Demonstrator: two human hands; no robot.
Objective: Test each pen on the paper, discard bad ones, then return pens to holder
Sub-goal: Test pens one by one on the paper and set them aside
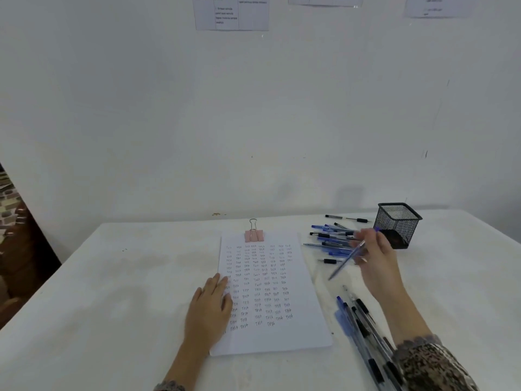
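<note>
White-covered bench (pixel 112 277) against a bare white wall, that's the whole head view, and it's the only feed I get.

The paper (pixel 282 340) sits dead centre, full of little "Test" scribbles, held at the top by a pink binder clip (pixel 254 235). Left hand (pixel 208 309) lies flat on its left edge, fingers straight. Right hand (pixel 377 258) is up off the bench, fingers (pixel 363 235) pinching a blue pen (pixel 345 262) mid-barrel, with its lower end over bare cloth just right of the sheet.

What worries me: that grip looks loose, so the pen could slip or dot the cloth on the way over. The patterned sleeve (pixel 431 365) lies right over the near pile (pixel 363 328), so one drag could roll those pens around or off the edge. Writing room is down to a strip at the bottom.

Counts: one paper, one clip, one black mesh holder (pixel 399 221) far right with no pens showing in it, one pen in hand, and one lone pen (pixel 346 218) by the back edge. Far pile (pixel 329 238) beside the holder looks like roughly ten, near pile maybe six. Both overlap too much for an exact number. Three sheets (pixel 231 12) are taped on the wall.
</note>
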